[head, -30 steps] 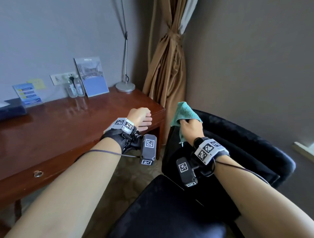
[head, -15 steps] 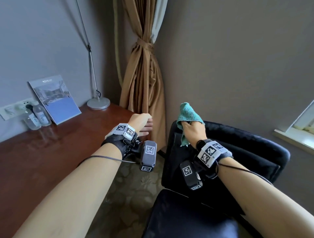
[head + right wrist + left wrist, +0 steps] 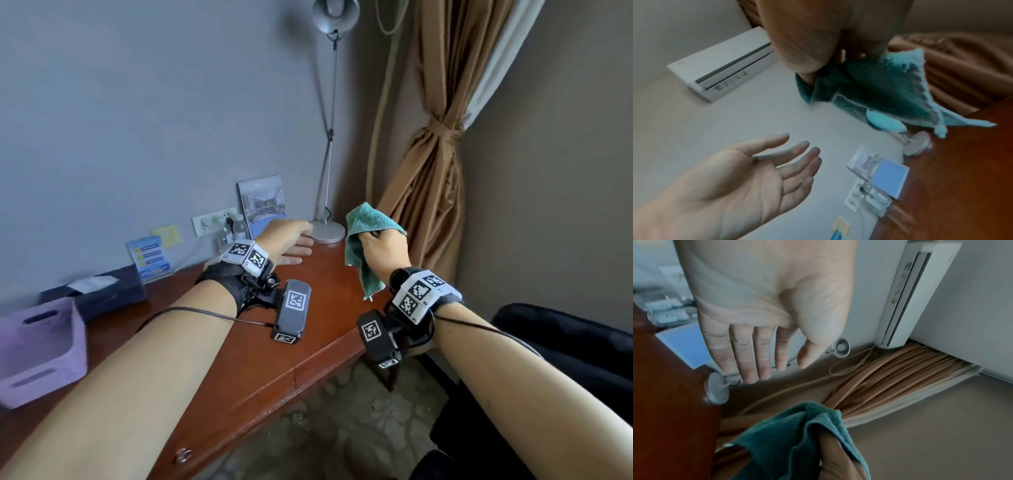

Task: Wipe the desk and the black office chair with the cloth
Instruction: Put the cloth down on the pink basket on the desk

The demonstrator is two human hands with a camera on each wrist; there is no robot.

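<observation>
My right hand point(image 3: 383, 248) grips a teal cloth point(image 3: 364, 236) and holds it in the air above the far right corner of the reddish wooden desk point(image 3: 267, 346). The cloth point(image 3: 890, 92) hangs bunched from the fingers, clear of the wood. My left hand point(image 3: 291, 240) hovers over the desk beside it, palm down, fingers point(image 3: 754, 356) straight and holding nothing. The black office chair point(image 3: 565, 356) stands at the lower right, beyond my right forearm.
A lamp base point(image 3: 327, 231) and a leaning brochure point(image 3: 262, 204) stand at the desk's back right. Small bottles point(image 3: 233, 228), a card stand point(image 3: 149, 257), a dark tissue box point(image 3: 96, 291) and a purple basket point(image 3: 37, 349) line the left. A tied curtain point(image 3: 431, 164) hangs behind.
My right hand has lifted the cloth off the chair back and carried it left over the desk corner. My left hand has opened and reached forward. The head view has swung back to the desk.
</observation>
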